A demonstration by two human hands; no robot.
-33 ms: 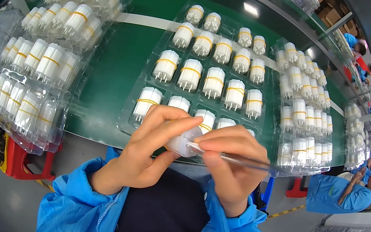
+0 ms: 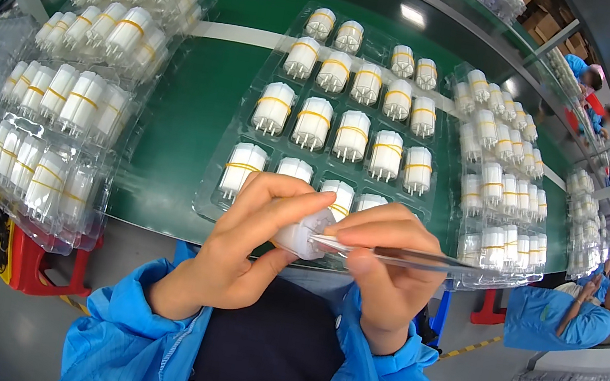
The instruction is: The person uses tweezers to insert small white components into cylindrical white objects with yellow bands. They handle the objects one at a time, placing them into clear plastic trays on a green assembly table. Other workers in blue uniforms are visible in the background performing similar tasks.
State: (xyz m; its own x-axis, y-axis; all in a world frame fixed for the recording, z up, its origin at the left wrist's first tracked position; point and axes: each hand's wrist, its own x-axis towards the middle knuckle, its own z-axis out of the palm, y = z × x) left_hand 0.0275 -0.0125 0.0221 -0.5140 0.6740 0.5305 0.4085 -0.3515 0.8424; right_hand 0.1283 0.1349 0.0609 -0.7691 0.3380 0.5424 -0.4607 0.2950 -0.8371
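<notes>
Left hand (image 2: pixel 237 250): gripped white part (image 2: pixel 297 237) | right hand (image 2: pixel 391 283): pinched tweezers (image 2: pixel 412 256) pointed at part's end, couldn't confirm contact | ahead: saw tray (image 2: pixel 326 166) of banded cylinders (image 2: pixel 352 137)

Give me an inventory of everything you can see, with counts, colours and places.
Worktable: one, green, across the centre.
Middle tray: one, clear, on the worktable.
Cylinders: about 19, some partly hidden, white with yellow bands, in the middle tray.
Side trays: several, clear, holding similar cylinders, left and right.
White part: one, white, lower centre.
Tweezer-like tool: one, silvery, right of it.
Stool-like pieces: two, red, lower left and right.
Other people: several, blue clothing, right and upper edges.
Left hand: one, bare, around the part.
Right hand: one, bare, gripping the tool.
</notes>
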